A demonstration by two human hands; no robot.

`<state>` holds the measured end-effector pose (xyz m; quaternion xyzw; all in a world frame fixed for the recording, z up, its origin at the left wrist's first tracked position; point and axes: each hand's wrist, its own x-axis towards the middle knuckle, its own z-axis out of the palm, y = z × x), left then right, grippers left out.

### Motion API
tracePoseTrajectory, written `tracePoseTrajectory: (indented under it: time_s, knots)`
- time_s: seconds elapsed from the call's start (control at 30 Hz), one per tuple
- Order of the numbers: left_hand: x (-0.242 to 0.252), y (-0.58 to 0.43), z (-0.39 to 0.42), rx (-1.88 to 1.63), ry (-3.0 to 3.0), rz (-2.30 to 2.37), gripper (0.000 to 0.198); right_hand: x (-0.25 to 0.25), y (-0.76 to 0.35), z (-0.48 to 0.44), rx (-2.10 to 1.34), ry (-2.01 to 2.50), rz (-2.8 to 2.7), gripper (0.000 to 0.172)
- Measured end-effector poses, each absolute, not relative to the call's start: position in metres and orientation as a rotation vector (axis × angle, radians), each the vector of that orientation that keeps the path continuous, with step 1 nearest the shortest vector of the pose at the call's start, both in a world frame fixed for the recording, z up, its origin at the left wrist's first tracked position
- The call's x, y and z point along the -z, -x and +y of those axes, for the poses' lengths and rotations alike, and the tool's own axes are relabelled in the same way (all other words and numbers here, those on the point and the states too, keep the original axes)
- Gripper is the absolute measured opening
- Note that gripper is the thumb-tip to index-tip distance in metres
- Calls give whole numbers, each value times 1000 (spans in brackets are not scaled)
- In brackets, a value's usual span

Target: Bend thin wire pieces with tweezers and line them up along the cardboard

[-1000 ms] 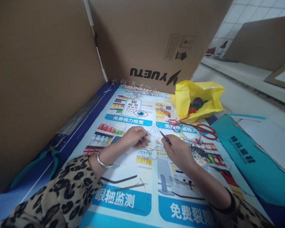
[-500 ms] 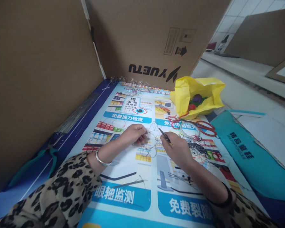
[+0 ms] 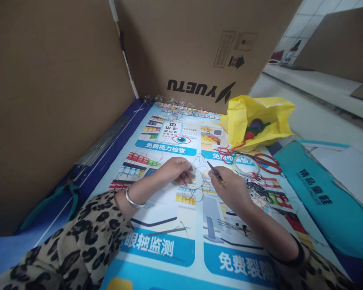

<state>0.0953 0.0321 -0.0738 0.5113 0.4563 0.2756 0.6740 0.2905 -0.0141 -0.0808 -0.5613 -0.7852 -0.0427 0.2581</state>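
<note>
From the view's centre, the left hand (image 3: pixel 178 171), at 6 o'clock, pinches thin wire (image 3: pixel 201 187), which lies at 5 o'clock; the right hand (image 3: pixel 232 186), at 4 o'clock, grips a dark-tipped tool (image 3: pixel 214 170). Within 1 second both hands hardly shifted, so work seems little advanced.

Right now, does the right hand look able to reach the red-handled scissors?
Probably yes: the red-handled scissors lie near the right hand, mostly uncovered, though a dark pointed tool occupies its grip.

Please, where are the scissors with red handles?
In the head view, the red-handled scissors lie on the right, in front of the yellow bag and left of the teal box.
</note>
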Motion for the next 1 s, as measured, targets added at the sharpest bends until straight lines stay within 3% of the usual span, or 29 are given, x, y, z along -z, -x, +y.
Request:
tracePoseTrajectory:
  time_s: [0.23,0.4,0.73,1.0]
  knots:
    - [72,-91,35,-540,-1164,944,21,79,-298,-14,475,1441,-2293,13]
    - [75,-87,38,-492,-1210,836,25,73,-300,-13,488,1460,-2176,15]
    - [77,-83,38,-451,-1287,757,26,58,-289,-17,-480,1696,-1753,16]
    - [68,-85,34,-444,-1286,799,24,59,-291,-12,-968,1541,-1602,18]
